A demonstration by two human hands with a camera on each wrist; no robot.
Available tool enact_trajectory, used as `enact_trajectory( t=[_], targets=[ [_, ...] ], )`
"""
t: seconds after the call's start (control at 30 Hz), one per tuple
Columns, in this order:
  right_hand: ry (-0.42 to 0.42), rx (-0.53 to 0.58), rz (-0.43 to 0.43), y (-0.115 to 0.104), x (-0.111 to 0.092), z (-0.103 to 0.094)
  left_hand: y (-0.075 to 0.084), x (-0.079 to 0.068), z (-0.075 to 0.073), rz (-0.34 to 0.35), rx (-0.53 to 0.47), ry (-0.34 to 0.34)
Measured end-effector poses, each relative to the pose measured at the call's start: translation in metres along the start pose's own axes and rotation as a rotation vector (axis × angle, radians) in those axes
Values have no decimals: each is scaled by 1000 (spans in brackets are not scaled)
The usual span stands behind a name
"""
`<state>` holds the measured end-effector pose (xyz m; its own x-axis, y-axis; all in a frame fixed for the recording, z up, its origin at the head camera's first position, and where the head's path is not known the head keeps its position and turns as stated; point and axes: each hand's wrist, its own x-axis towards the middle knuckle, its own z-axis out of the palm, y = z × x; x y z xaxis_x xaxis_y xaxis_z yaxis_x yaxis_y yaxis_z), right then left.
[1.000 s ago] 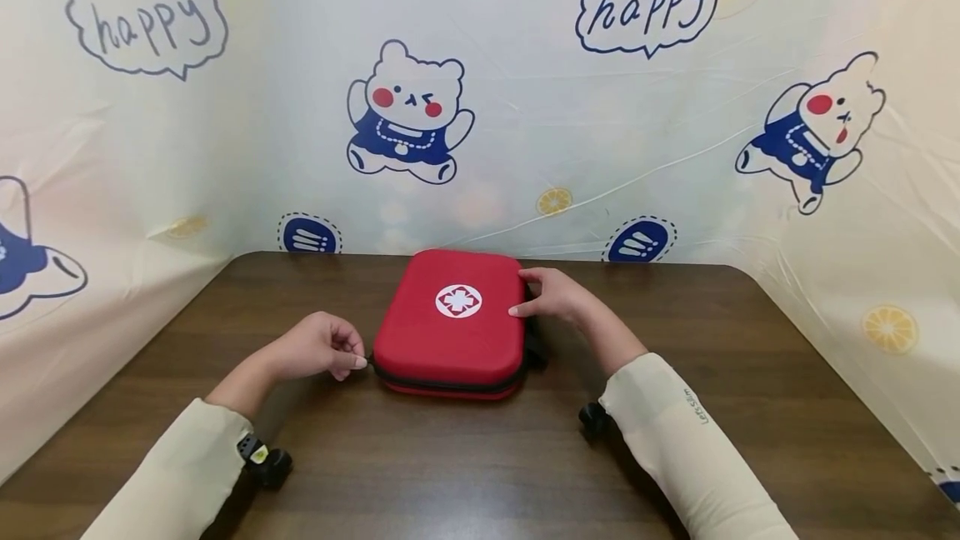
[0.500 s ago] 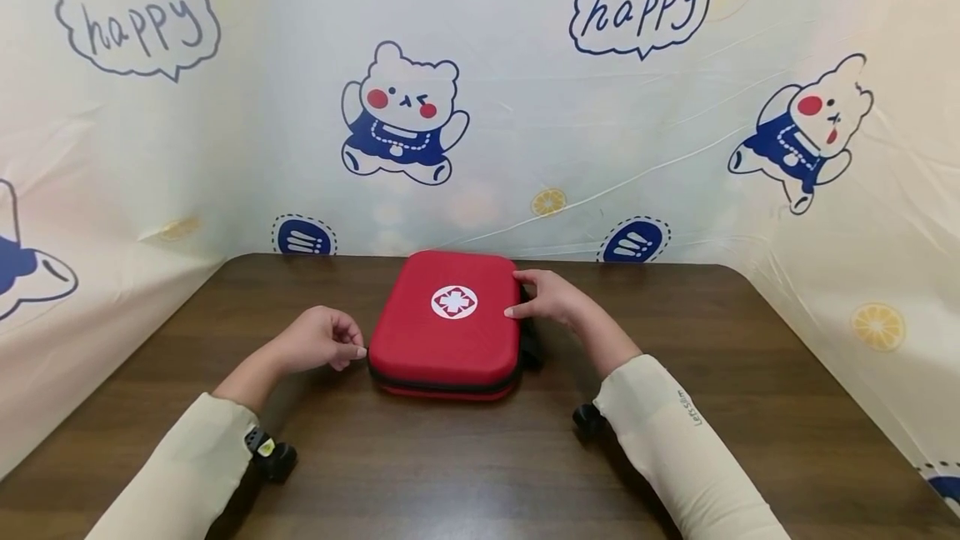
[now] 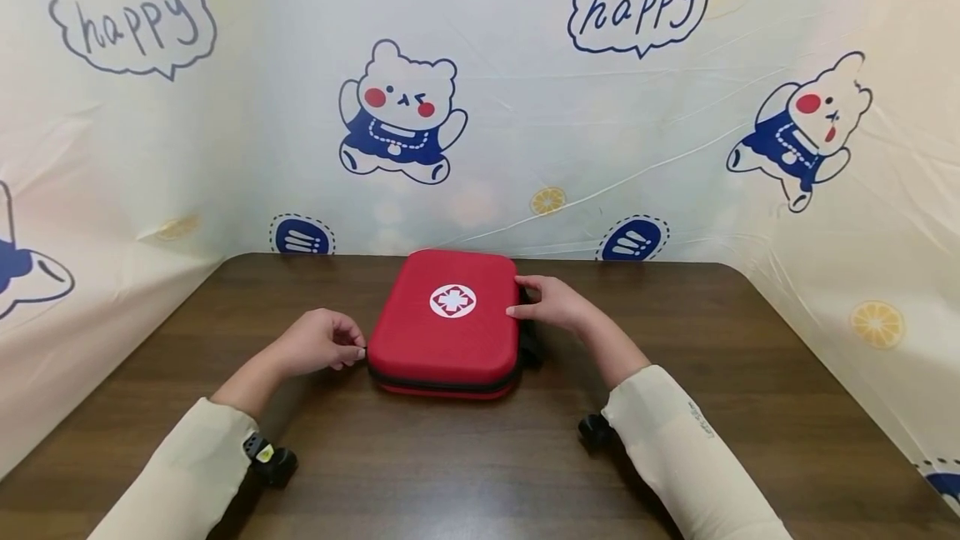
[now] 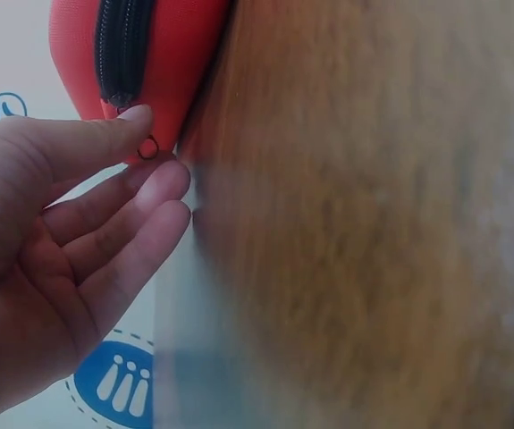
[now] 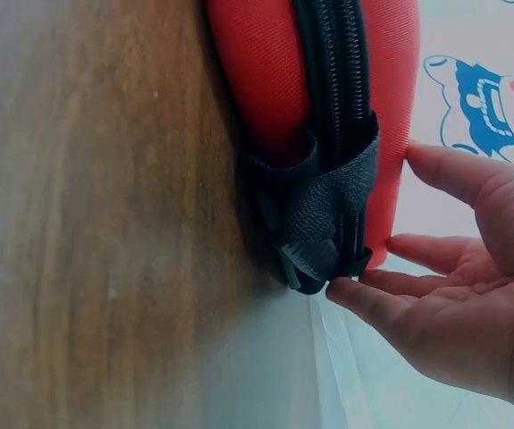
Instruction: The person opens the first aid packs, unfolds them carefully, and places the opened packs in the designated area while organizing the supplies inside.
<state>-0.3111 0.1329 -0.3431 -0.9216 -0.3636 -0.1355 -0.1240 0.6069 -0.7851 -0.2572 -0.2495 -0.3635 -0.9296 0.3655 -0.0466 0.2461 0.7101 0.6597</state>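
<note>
A red first-aid case (image 3: 438,348) with a white emblem on its lid lies flat and zipped on the wooden table. At its near left corner my left hand (image 3: 318,344) pinches the zipper pull (image 4: 147,147) between thumb and index finger; the other fingers are loosely bent below. The black double zipper (image 4: 124,49) runs up from there along the case's side. On the opposite side my right hand (image 3: 558,304) touches the case's right edge with extended thumb and fingertips. Some of those fingertips lie right by the black carry strap (image 5: 328,206) in the right wrist view.
The brown table (image 3: 450,465) extends around the case on all sides. Behind it and at both sides hangs a pale curtain (image 3: 510,90) printed with bears. Black wrist cameras hang under both cream sleeves (image 3: 180,461), close over the table.
The case and both hands appear slightly further left in the head view, with the background shifting the same way. The left hand stays at the corner and the right hand at the right edge.
</note>
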Motion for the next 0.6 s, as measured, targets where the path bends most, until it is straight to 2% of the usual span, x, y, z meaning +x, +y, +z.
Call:
enact_trajectory(
  t=[0.2, 0.37, 0.47, 0.6],
  targets=[
    [-1, 74, -7, 7, -8, -6, 4, -8, -2, -47, -15, 39],
    [-18, 166, 47, 14, -17, -9, 14, -15, -3, -79, -80, 145],
    [-54, 260, 81, 19, -19, -9, 25, -19, 0, -63, -94, 184],
    [-127, 433, 107, 25, -21, -7, 41, -20, 8, -8, -33, 189]
  ],
)
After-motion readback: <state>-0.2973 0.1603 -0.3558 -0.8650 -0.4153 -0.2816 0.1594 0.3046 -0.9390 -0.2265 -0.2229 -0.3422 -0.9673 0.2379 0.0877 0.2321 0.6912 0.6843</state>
